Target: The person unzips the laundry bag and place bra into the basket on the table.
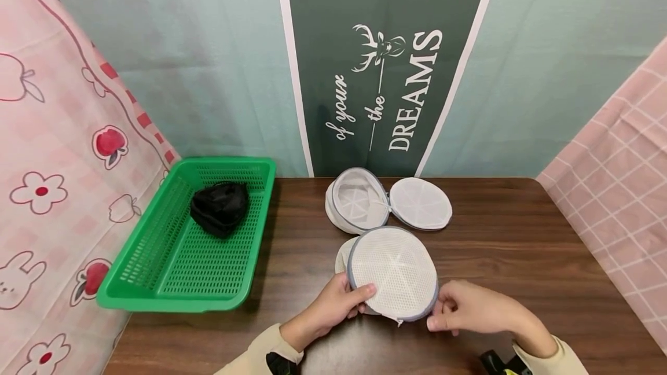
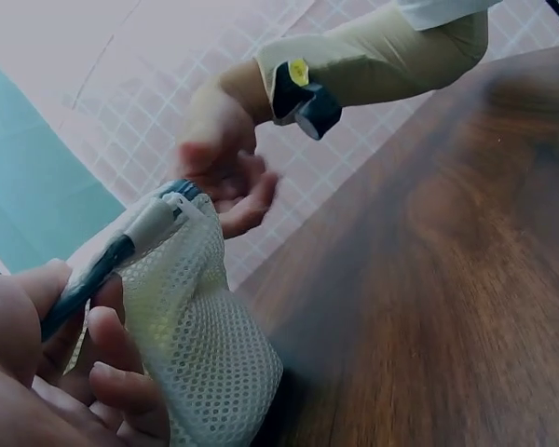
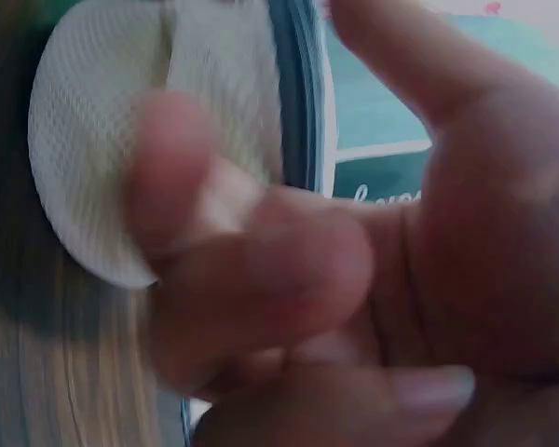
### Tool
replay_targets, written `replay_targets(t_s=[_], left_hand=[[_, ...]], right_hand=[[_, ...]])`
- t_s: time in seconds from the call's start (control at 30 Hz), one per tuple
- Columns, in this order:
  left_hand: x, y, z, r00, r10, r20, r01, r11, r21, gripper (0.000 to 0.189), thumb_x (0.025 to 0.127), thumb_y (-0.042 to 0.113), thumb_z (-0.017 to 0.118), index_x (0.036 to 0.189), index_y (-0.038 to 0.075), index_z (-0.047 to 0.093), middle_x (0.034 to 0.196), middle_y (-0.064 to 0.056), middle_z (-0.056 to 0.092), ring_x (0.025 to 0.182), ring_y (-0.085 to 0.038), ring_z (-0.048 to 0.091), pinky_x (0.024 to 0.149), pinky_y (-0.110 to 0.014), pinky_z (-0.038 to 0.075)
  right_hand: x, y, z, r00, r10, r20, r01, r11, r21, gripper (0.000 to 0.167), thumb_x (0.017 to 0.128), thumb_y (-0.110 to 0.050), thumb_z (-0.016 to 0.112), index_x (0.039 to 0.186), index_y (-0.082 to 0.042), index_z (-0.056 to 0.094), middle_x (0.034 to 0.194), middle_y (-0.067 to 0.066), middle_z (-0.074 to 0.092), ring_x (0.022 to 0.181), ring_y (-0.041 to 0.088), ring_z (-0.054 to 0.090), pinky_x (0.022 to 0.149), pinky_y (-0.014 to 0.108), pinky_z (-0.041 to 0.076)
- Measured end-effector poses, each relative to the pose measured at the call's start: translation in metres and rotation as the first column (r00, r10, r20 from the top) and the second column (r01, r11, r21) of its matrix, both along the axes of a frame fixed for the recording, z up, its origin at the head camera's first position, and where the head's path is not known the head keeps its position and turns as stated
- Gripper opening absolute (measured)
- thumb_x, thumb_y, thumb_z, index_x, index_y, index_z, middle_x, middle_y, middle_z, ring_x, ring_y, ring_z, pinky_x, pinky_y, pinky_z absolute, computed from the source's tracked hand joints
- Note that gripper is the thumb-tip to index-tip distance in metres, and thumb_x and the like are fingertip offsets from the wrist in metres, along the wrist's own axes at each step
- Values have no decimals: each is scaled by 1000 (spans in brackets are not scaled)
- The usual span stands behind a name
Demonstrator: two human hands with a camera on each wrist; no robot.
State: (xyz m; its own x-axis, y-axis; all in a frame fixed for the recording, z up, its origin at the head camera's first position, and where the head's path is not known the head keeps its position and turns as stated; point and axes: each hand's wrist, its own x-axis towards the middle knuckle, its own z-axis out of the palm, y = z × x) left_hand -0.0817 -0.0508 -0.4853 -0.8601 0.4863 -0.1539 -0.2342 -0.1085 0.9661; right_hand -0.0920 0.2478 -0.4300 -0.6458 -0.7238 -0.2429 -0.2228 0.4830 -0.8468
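Observation:
A round white mesh laundry bag with a blue-grey zipped rim is tilted up over the table, its lid facing the head camera. My left hand pinches this rim at its lower left, thumb on the mesh and fingers behind. A small zipper pull hangs at the bottom edge. Beside the right edge is my right hand; its fingers are loosely curled and blurred, with nothing visible between them. In the left wrist view, the bag's mesh side sags below the rim.
Behind stands a second mesh bag, unzipped, its round lid folded out to the right. A green plastic basket on the left contains a crumpled black cloth item. All rest on a brown wooden table with curtains around it.

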Motion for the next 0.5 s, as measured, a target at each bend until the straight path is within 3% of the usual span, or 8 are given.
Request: replay_targets(t_s=[0.13,0.23,0.37,0.5], left_hand=[[-1,2,-1,1000,6,0,-6,1000,12,28,101,13,62,106,-14,57,64,2,53,50,-4,40,47,-17,33],[-1,4,0,999,33,11,-33,999,12,26,100,12,63,108,-13,58,65,2,54,51,-4,41,46,-17,32],[1,7,2,998,60,14,-60,998,18,27,100,12,63,113,-12,59,66,1,54,53,-5,43,45,-16,31],[2,10,4,998,63,14,-64,998,26,28,101,13,62,114,-12,58,65,0,53,54,-6,43,44,-16,30]], right_hand=[[9,-8,3,995,84,56,-83,996,-21,19,94,-26,73,78,-18,69,56,-13,59,50,-9,48,41,15,30],[15,-15,7,997,72,16,-72,997,0,24,96,-29,71,76,-18,68,55,-16,56,49,-10,46,40,16,32],[24,-26,11,994,-16,-105,25,995,92,30,98,-37,67,72,-23,66,53,-23,50,48,-7,45,41,19,36],[34,-38,13,960,-120,-255,177,961,214,40,97,-48,64,63,-29,57,53,-25,38,47,-6,36,42,19,31]])
